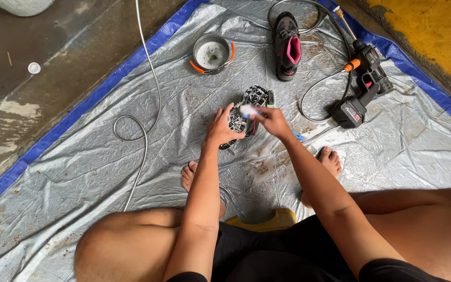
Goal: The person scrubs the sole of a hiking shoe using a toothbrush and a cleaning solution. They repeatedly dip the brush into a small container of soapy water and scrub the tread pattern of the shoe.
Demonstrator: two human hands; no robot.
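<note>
Two hands work mid-tarp: left hand (pixel 224 127) clamped on an upturned shoe (pixel 249 107), right hand (pixel 271 119) gripping a white brush (pixel 250 110) against its sole.

The tarp (pixel 79 172) on the left is open, with only a thin hose (pixel 143 130) looping across it. Ahead, things crowd in — a small pot (pixel 211 54), a dark shoe (pixel 287 46), and the spray gun (pixel 364 83) with its cord on the right. The bare feet (pixel 331 159) sit just below the hands (pixel 246 122), and both knees close in the near side.
</note>
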